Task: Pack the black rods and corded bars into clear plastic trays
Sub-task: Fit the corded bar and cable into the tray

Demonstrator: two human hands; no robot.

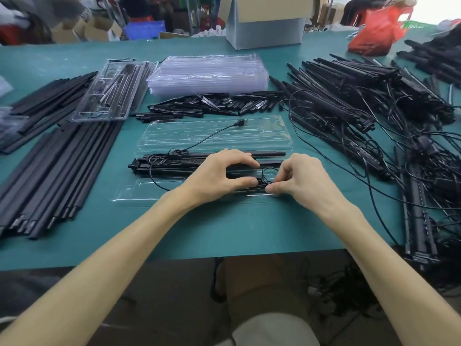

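An open clear plastic tray [154, 191] lies in front of me on the green table, its lid half [214, 138] folded back. Black rods and a corded bar [174, 164] lie across the tray. The bar's thin black cord [199, 143] runs up over the lid to a USB plug [240, 122]. My left hand [219, 178] grips the bars, thumb below and fingers curled over the top. My right hand [301, 181] pinches a small coil of the cord [265, 179] next to my left thumb.
Long black rods [57, 166] lie at the left, with a filled tray [109, 93] on them. A stack of clear trays [207, 73] and short black rods [207, 106] sit behind. A tangled heap of corded bars [374, 116] fills the right. A grey box [267, 31] stands at the back.
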